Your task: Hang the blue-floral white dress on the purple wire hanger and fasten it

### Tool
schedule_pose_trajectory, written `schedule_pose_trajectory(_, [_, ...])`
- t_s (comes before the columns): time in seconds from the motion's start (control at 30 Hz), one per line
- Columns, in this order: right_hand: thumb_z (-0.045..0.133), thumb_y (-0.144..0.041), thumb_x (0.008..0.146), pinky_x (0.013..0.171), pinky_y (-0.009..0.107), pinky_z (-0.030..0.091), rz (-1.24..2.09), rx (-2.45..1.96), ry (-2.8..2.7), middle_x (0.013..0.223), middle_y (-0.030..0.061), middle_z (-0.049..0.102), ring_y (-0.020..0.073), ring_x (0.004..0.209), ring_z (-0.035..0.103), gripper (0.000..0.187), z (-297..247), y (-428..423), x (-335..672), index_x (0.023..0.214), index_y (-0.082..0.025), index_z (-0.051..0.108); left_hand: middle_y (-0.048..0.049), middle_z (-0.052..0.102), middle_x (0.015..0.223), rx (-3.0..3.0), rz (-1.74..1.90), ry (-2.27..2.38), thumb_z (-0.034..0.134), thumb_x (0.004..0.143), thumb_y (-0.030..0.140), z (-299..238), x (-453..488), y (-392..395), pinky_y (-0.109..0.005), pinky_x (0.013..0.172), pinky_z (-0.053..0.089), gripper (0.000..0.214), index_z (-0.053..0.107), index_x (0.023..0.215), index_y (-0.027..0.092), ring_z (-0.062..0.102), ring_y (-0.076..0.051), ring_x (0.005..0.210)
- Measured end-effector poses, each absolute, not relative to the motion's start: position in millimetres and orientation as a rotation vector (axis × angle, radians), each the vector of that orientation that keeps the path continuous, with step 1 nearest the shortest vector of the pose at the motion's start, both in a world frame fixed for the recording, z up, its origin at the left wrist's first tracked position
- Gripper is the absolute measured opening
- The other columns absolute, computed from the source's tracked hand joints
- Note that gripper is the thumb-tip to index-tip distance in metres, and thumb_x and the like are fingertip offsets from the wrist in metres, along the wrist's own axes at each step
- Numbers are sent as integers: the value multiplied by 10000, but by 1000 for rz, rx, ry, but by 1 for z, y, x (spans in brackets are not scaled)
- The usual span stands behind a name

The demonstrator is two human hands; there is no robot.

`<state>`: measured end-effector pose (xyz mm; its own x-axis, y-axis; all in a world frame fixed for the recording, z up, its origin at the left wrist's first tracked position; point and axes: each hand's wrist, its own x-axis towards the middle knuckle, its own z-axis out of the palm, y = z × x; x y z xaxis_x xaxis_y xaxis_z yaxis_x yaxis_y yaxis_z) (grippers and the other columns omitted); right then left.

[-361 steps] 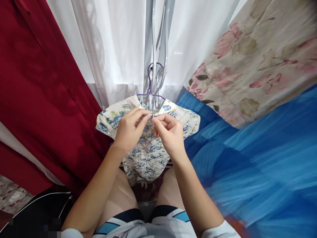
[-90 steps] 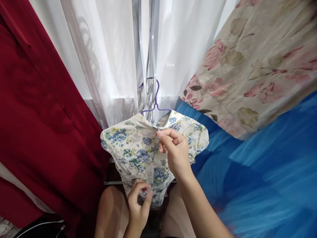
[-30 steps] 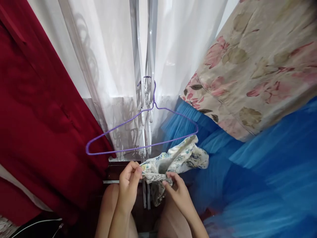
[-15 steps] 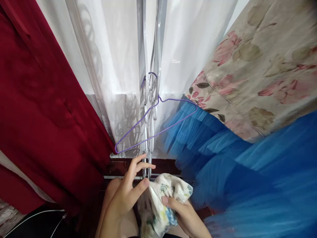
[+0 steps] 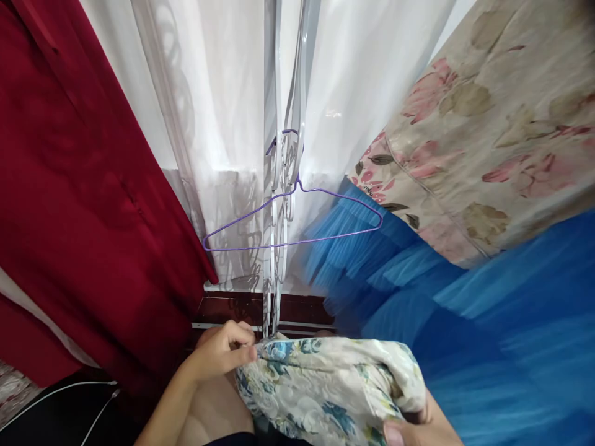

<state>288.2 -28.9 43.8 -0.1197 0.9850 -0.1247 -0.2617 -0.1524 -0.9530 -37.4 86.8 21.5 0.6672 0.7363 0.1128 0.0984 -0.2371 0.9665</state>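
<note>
Hanging bare beyond the fingers (image 5: 250,354), the purple hanger (image 5: 298,183) is already cleared; between them the floral garment (image 5: 320,387) is held, one edge pinched by the left hand (image 5: 223,353), the other end clasped by the right hand (image 5: 430,424), its folds left unsmoothed

floral garment (image 5: 320,393): lower part cut off, 6 o'clock
right hand (image 5: 413,433): fingers mostly hidden, 5 o'clock
blue fabric (image 5: 502,347): cut off, blurred, 4 o'clock
black item (image 5: 51,412): cut off, unidentifiable, 8 o'clock
</note>
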Motion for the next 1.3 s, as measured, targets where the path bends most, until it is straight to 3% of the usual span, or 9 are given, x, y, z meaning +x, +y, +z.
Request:
schedule_pose_trajectory(0.2, [870,-379,544,647,399,585,1152,-1250,-1053,844,115,767,346,742,720,529,71,-15,305,1032,-237,722,43,413,529,2152,429,987,420,980,517,57,-44,69,-424,1098,321,552,412,552,168,417,-104,554])
schedule_pose_trajectory(0.33, [763,-216,666,556,286,547,786,-1268,-1514,767,54,753,244,625,691,231,108,4,294,895,-237,739,-10,694,791,2441,449,1293,485,961,501,86,-75,82,-512,1196,144,399,668,750,218,643,-222,974])
schedule_pose_trajectory(0.43, [599,-92,709,673,257,540,638,-1211,-1974,942,31,771,210,727,706,434,137,35,272,1088,-246,745,-26,731,1119,2509,451,1445,509,941,540,89,-109,114,-574,1202,84,343,715,1029,281,532,-294,1291])
schedule_pose_trajectory(0.57, [526,-103,737,694,280,525,457,-1275,-2054,984,26,765,192,693,681,723,144,91,249,1447,-239,520,-74,630,1352,2560,468,1604,479,947,564,89,-139,160,-571,1156,260,443,641,1235,269,490,-326,1340])
schedule_pose_trajectory(0.77, [536,-181,772,867,358,502,318,-1352,-1919,1210,131,717,300,1037,678,590,128,152,248,1358,-152,605,-109,599,1370,2552,993,1635,424,984,502,131,-135,187,-431,1117,382,436,596,1261,213,516,-285,1311])
schedule_pose_trajectory(0.87, [485,-146,766,738,289,488,322,-1368,-1905,966,74,772,257,882,697,369,127,154,247,1033,-193,735,-81,585,1395,2481,1101,1476,416,995,468,154,-121,179,-383,1098,396,416,568,1297,225,541,-262,1283])
schedule_pose_trajectory(1.0, [478,-147,750,566,245,384,258,-1415,-1855,627,19,662,189,613,597,171,127,144,237,699,-192,635,-72,626,1310,2394,1161,1271,389,1009,436,180,-95,163,-301,964,457,348,599,1165,207,607,-232,1138])
schedule_pose_trajectory(1.17, [508,-169,781,586,251,401,411,-1290,-1860,673,18,674,185,637,590,147,126,137,226,714,-180,638,3,590,832,2395,1241,1228,445,988,450,205,-72,170,-237,722,427,312,574,947,170,553,-156,783])
schedule_pose_trajectory(1.3, [503,-144,766,650,270,462,581,-1150,-1849,786,33,720,209,733,632,256,120,131,233,893,-165,725,6,566,791,2331,1032,1058,490,957,486,223,-68,181,-228,689,417,356,593,870,158,532,-146,768])
